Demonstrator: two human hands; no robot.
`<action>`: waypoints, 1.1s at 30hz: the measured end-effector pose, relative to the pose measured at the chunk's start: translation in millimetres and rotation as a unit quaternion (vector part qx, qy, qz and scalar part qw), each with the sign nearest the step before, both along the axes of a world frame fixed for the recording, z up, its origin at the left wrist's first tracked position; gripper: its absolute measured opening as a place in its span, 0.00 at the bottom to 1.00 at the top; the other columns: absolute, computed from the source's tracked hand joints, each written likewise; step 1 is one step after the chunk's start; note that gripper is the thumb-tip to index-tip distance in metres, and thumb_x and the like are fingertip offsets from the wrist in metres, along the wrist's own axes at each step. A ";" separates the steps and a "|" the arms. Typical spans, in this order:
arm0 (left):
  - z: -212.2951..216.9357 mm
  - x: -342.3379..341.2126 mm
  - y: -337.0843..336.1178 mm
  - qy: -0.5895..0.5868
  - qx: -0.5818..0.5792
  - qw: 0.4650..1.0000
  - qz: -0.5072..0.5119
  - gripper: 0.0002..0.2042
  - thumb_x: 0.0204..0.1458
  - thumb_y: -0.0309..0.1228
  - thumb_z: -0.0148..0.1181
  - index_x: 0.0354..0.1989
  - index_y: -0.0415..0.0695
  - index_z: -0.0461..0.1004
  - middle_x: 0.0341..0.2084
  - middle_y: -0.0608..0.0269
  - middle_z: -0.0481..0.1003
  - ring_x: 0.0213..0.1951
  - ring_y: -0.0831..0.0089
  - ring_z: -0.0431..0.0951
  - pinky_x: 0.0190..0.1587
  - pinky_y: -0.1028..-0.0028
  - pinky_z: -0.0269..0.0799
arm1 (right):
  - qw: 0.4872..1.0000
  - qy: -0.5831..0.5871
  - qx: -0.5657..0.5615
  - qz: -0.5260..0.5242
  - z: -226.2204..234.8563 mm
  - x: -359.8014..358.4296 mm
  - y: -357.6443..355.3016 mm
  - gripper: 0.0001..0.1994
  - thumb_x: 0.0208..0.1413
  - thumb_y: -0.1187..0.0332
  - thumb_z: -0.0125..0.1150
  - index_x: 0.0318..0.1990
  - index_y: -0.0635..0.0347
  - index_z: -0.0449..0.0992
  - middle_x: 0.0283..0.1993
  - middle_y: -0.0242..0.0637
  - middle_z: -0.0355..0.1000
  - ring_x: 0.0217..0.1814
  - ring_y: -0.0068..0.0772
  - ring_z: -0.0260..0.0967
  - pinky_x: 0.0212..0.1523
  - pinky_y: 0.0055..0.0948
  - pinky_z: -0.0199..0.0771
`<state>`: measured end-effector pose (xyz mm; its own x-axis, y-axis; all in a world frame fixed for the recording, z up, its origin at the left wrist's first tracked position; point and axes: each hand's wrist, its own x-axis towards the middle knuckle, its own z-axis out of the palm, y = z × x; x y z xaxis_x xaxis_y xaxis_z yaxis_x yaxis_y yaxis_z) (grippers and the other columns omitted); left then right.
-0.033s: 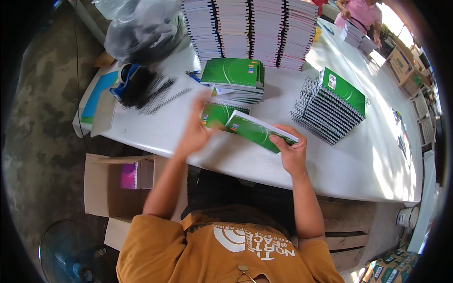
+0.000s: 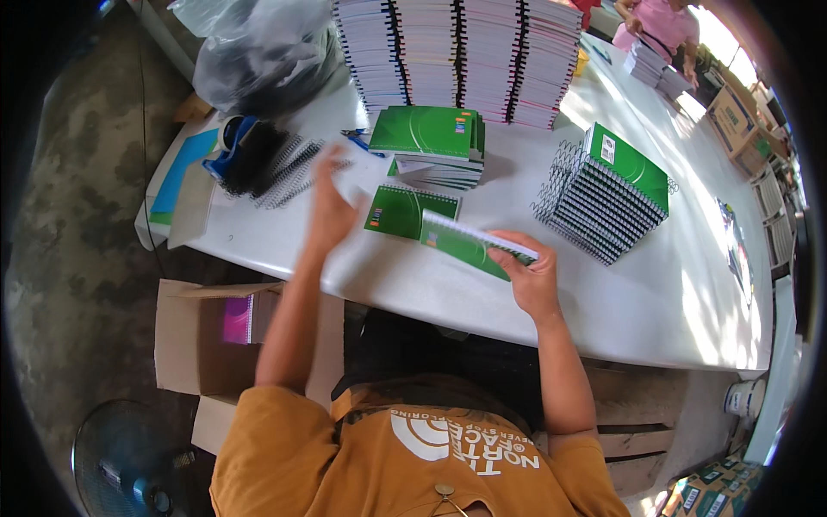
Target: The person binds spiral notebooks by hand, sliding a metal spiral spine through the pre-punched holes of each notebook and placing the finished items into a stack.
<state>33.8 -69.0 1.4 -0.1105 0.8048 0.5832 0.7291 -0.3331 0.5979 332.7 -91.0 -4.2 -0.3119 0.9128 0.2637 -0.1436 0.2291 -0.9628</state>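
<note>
My right hand (image 2: pixel 531 274) is closed on the right end of a green notebook (image 2: pixel 469 248), tilted with its row of punched holes upward. My left hand (image 2: pixel 329 205), slightly blurred, is held over the table with fingers stretched out and thumb apart, holding nothing I can see. Its fingertips reach the edge of a bunch of loose black spiral coils (image 2: pixel 297 164). Another green notebook (image 2: pixel 405 211) lies flat between my hands, partly behind the held one. Just beyond it is a stack of green notebooks (image 2: pixel 422 133).
Spiral-bound green notebooks (image 2: pixel 624 185) are piled at the right. Tall stacks of bound books (image 2: pixel 457 60) stand at the back, beside a plastic bag (image 2: pixel 263 60). A blue tape dispenser (image 2: pixel 228 151) sits left. Below the table (image 2: pixel 482 306) are a carton (image 2: pixel 181 345) and a fan (image 2: pixel 129 470). Another person (image 2: pixel 659 30) works far right.
My left hand has moved left, away from the held notebook and toward the loose coils. The notebook in my right hand has tipped more upright.
</note>
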 end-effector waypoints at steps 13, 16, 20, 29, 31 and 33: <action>11.0 -108.4 32.0 0.340 -0.039 0.901 0.268 0.11 0.51 0.38 0.54 0.38 0.47 0.77 0.35 0.63 0.77 0.40 0.63 0.74 0.42 0.65 0.65 | 0.992 -0.029 0.041 0.114 -25.4 -6.1 -3.7 0.15 0.53 0.77 0.56 0.50 0.62 0.72 0.49 0.36 0.73 0.48 0.21 0.67 0.52 0.21 0.64; 30.8 -73.5 18.9 0.151 -0.074 0.980 0.110 0.13 0.54 0.37 0.51 0.40 0.42 0.75 0.37 0.56 0.76 0.43 0.61 0.74 0.46 0.67 0.65 | 0.993 -0.017 0.028 0.114 -30.9 -6.6 -1.8 0.15 0.53 0.77 0.56 0.50 0.62 0.73 0.48 0.36 0.73 0.48 0.21 0.67 0.52 0.21 0.63; 38.7 26.9 -43.8 -0.114 -0.340 0.922 -0.148 0.14 0.59 0.41 0.46 0.38 0.41 0.68 0.25 0.70 0.64 0.28 0.81 0.60 0.32 0.80 0.59 | 0.995 -0.018 0.003 0.101 -26.5 -7.5 -2.6 0.15 0.53 0.78 0.55 0.50 0.63 0.72 0.47 0.35 0.73 0.48 0.20 0.66 0.52 0.21 0.63; 16.0 40.0 -55.7 -0.060 -0.344 0.930 -0.117 0.20 0.62 0.43 0.40 0.26 0.39 0.66 0.19 0.70 0.62 0.21 0.83 0.57 0.24 0.82 0.56 | 0.998 -0.020 -0.010 0.066 -28.4 -10.0 -4.1 0.13 0.52 0.77 0.58 0.47 0.67 0.74 0.44 0.36 0.74 0.44 0.20 0.68 0.49 0.19 0.66; 22.0 39.5 -53.2 -0.142 -0.403 0.895 -0.130 0.18 0.61 0.42 0.42 0.25 0.40 0.66 0.19 0.70 0.63 0.20 0.83 0.57 0.23 0.81 0.56 | 0.997 -0.017 -0.005 0.070 -29.9 -9.7 -3.7 0.14 0.52 0.78 0.58 0.47 0.66 0.74 0.44 0.36 0.75 0.44 0.19 0.67 0.48 0.19 0.66; 28.0 32.7 -45.4 -0.286 -0.468 0.821 -0.161 0.14 0.60 0.38 0.47 0.26 0.41 0.66 0.19 0.71 0.63 0.19 0.84 0.58 0.22 0.81 0.57 | 0.997 -0.018 -0.004 0.081 -31.7 -9.4 -3.9 0.14 0.52 0.78 0.58 0.47 0.65 0.74 0.43 0.35 0.75 0.43 0.18 0.67 0.47 0.19 0.66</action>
